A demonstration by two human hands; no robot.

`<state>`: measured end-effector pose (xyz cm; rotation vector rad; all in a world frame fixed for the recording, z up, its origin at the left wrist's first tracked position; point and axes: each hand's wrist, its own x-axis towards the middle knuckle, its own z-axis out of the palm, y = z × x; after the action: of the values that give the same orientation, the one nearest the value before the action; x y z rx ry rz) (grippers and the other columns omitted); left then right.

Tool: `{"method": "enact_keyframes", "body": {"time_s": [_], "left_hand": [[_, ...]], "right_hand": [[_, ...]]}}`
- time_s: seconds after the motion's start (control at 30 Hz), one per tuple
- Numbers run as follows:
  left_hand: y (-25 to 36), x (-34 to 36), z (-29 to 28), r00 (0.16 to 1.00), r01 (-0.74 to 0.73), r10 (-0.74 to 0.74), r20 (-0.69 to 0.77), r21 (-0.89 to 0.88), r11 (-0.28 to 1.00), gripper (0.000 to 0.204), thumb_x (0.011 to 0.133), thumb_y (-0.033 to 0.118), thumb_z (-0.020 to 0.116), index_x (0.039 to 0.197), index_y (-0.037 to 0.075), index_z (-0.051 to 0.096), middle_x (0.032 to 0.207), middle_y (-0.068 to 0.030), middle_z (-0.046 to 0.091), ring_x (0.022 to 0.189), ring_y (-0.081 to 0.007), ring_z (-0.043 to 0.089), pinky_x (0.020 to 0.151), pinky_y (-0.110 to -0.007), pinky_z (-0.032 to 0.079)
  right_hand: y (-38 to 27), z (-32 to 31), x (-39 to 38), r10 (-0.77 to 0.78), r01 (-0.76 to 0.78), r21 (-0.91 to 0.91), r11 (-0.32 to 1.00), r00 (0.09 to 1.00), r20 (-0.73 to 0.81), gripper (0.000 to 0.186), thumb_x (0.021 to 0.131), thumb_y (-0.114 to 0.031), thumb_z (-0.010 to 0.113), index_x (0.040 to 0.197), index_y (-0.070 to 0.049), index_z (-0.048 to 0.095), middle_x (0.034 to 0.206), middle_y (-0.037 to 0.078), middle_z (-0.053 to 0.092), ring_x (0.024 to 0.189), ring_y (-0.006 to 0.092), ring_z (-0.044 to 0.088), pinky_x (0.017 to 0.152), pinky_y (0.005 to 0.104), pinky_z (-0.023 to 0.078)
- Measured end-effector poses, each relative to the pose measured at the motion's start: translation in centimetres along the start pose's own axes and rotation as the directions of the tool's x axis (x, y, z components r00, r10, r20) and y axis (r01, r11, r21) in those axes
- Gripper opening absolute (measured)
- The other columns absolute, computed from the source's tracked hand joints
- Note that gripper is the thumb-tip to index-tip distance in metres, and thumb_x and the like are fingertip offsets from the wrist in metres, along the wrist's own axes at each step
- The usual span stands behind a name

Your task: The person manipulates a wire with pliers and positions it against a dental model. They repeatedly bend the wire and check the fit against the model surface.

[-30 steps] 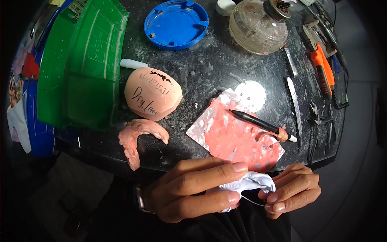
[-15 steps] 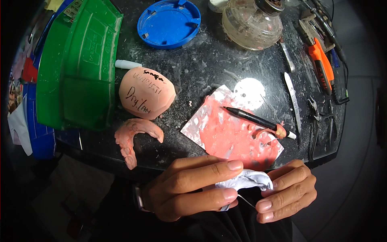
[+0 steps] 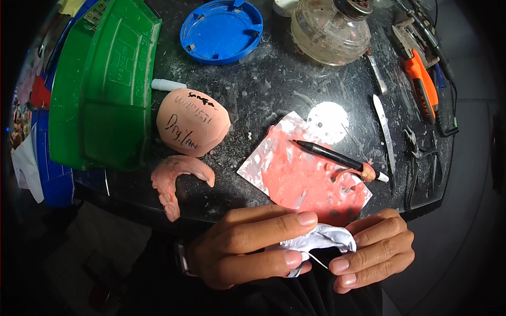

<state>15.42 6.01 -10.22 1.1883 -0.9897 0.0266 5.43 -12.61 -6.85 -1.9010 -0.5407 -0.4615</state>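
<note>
Between my two hands, just past the near table edge, is a glossy white curved moulded piece (image 3: 329,237) with a wavy rim. My left hand (image 3: 242,245) is closed on its left end, index finger on top and another finger lower. My right hand (image 3: 379,250) grips its right end with bent fingers; the right thumb is hidden. A thin pale strip (image 3: 318,260) slants below the piece toward the right fingertips; I cannot tell what it belongs to. Beyond the hands lies a white sheet smeared with pink material (image 3: 303,181). A black pen-like tool (image 3: 332,155) rests across it.
Left on the table are a pink horseshoe-shaped piece (image 3: 168,181), a pink plaster block (image 3: 192,124) and a green bin (image 3: 105,100). A blue lid (image 3: 221,32) and a glass jar (image 3: 329,37) stand farther back. Right are a metal knife (image 3: 382,131), orange-handled pliers (image 3: 420,84) and dark pliers (image 3: 415,163).
The white piece has tilted slightly in my hands. My left lower finger has drawn a little left, and the thin strip shows more clearly. Both hands keep their hold.
</note>
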Motion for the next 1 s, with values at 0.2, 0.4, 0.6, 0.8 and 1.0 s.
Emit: {"method": "enact_keyframes", "body": {"time_s": [0.2, 0.4, 0.6, 0.8, 1.0], "left_hand": [[0.14, 0.29, -0.33, 1.0, 0.015, -0.015, 0.023, -0.007, 1.0, 0.039, 0.064, -0.005, 0.075, 0.096, -0.001, 0.052, 0.111, -0.0259, 0.054, 0.09, -0.0355, 0.062, 0.072, -0.04, 0.057], [-0.01, 0.14, -0.05, 0.999, 0.005, -0.008, -0.032, -0.08, 0.997, 0.04, 0.065, -0.007, 0.073, 0.097, -0.002, 0.05, 0.112, -0.0284, 0.052, 0.088, -0.0363, 0.063, 0.071, -0.041, 0.056], [0.15, 0.3, -0.32, 0.998, 0.047, -0.043, 0.047, -0.095, 0.994, 0.042, 0.065, -0.008, 0.073, 0.097, -0.001, 0.048, 0.112, -0.0287, 0.052, 0.088, -0.0363, 0.063, 0.071, -0.041, 0.056], [0.15, 0.39, -0.44, 0.998, 0.046, -0.043, 0.038, -0.074, 0.996, 0.046, 0.064, -0.005, 0.075, 0.099, 0.0, 0.046, 0.111, -0.0278, 0.053, 0.091, -0.0355, 0.062, 0.073, -0.039, 0.056], [0.07, -0.08, -0.15, 0.998, 0.05, -0.048, 0.04, -0.059, 0.997, 0.049, 0.064, -0.005, 0.076, 0.102, 0.0, 0.045, 0.11, -0.0273, 0.054, 0.091, -0.035, 0.062, 0.072, -0.037, 0.056]], "right_hand": [[0.08, 0.0, -0.32, -0.005, 0.005, -0.02, 1.0, 1.0, 0.009, 0.02, 0.072, -0.021, 0.076, 0.09, -0.016, 0.07, 0.094, -0.002, 0.068, 0.085, 0.0131, 0.056, 0.074, 0.0258, 0.052], [0.09, -0.14, -0.6, -0.017, 0.018, -0.049, 0.999, 1.0, 0.02, 0.02, 0.072, -0.025, 0.075, 0.091, -0.017, 0.07, 0.094, -0.003, 0.068, 0.087, 0.0129, 0.055, 0.077, 0.0279, 0.052], [-0.22, -0.36, -0.75, -0.025, 0.028, -0.104, 0.994, 0.999, 0.029, 0.02, 0.073, -0.027, 0.074, 0.092, -0.02, 0.07, 0.094, -0.006, 0.068, 0.085, 0.012, 0.054, 0.08, 0.0299, 0.05], [-0.65, -0.34, -0.14, -0.014, 0.02, -0.172, 0.985, 0.999, 0.037, 0.022, 0.074, -0.032, 0.073, 0.093, -0.021, 0.07, 0.094, -0.007, 0.068, 0.083, 0.0107, 0.053, 0.081, 0.0299, 0.049], [-0.65, -0.17, -0.15, -0.006, 0.012, -0.204, 0.979, 1.0, 0.028, 0.024, 0.073, -0.034, 0.074, 0.093, -0.022, 0.069, 0.094, -0.007, 0.068, 0.083, 0.0104, 0.053, 0.08, 0.0293, 0.049]]}}
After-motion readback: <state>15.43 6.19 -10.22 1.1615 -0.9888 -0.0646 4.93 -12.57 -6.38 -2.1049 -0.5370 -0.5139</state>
